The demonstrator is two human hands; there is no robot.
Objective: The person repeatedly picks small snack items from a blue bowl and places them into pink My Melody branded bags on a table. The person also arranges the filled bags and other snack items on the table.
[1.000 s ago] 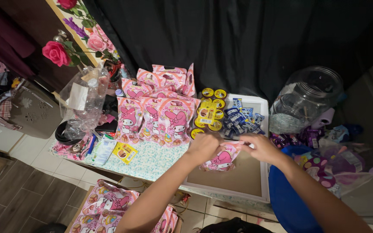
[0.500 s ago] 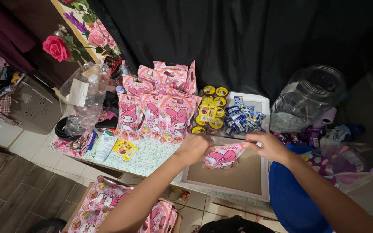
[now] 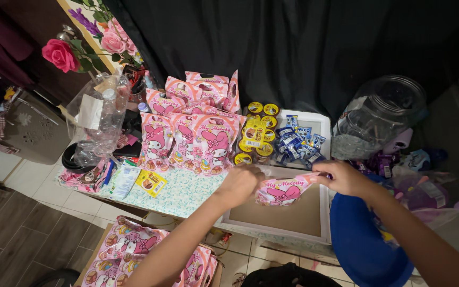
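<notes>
Both hands hold one pink treat bag [image 3: 284, 190] printed with a rabbit, above a white-rimmed tray [image 3: 272, 229]. My left hand [image 3: 241, 182] pinches the bag's top left corner. At the top right corner, my right hand [image 3: 342, 178] grips the bag, stretching its top edge flat. A row of filled pink bags [image 3: 196, 139] stands upright just left of the hands. Yellow-lidded cups [image 3: 260, 133] and blue wrapped sweets [image 3: 297, 144] lie at the tray's far end.
A clear plastic jar [image 3: 377, 118] lies on its side at the right, above purple-wrapped sweets [image 3: 381, 162]. A blue basin [image 3: 359, 245] sits below my right arm. More pink bags [image 3: 128, 250] fill a box on the floor. Flowers [image 3: 59, 54] and a bottle in a bag [image 3: 99, 117] stand at left.
The hands have spread apart, pulling the bag's top edge flat and wide. My right hand moved right. The view shifted slightly.
</notes>
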